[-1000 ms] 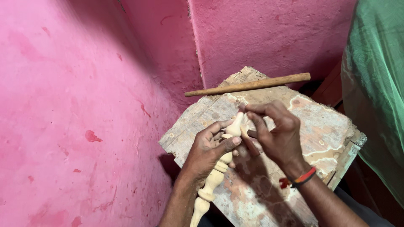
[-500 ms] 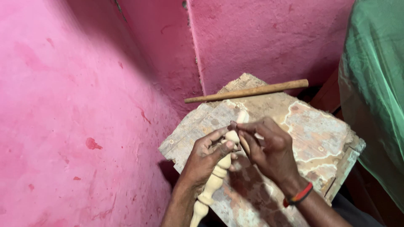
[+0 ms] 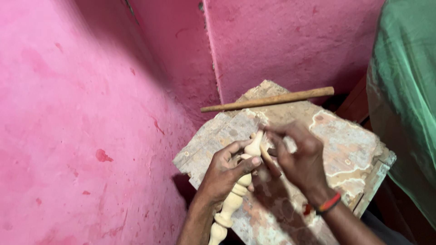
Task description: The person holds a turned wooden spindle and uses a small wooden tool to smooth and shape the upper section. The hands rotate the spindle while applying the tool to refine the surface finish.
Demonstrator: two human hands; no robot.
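Note:
My left hand (image 3: pixel 226 169) grips a pale turned wooden spindle (image 3: pixel 232 202) near its upper end, its lower part running down past my wrist. My right hand (image 3: pixel 297 159), blurred by motion, holds a small brownish tool (image 3: pixel 269 159) against the spindle's top, which rests on a worn wooden board (image 3: pixel 345 154). A red and orange band circles my right wrist.
A long brown wooden stick (image 3: pixel 268 100) lies across the board's far edge. Pink plastered walls (image 3: pixel 91 113) close in on the left and behind. Green cloth (image 3: pixel 404 100) hangs at the right.
My right hand has shifted back and forth over the spindle's top and is blurred now. The left hand keeps its grip. The view has tilted slightly.

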